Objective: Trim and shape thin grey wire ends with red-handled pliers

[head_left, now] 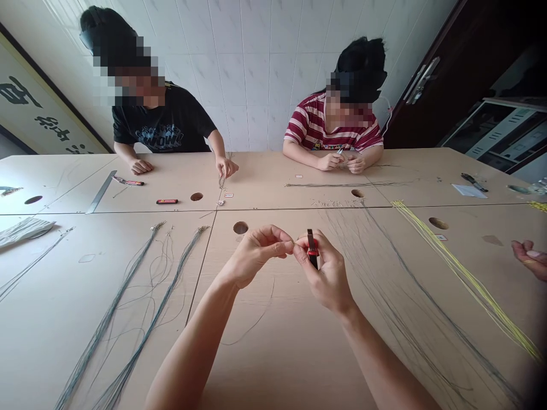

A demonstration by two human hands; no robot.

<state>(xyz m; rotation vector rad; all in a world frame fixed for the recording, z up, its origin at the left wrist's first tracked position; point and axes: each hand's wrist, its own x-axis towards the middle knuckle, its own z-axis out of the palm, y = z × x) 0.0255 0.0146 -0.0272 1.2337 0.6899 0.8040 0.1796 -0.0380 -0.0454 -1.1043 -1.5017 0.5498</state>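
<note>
Well in from the table's (265, 376) far edge, the curled right hand (329, 270) grips a red-and-black tool (313, 250); beside it, the left hand (255, 255) presses fingertips together.

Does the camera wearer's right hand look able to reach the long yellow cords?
Probably yes: only thin grey strands lie between the right hand and the yellow cords, though the red-and-black tool it holds would likely hamper grasping.

Soft, fairly bright light across the tabletop (294, 353), dark upper-right corner, wide-angle stretch toward edges.
</note>
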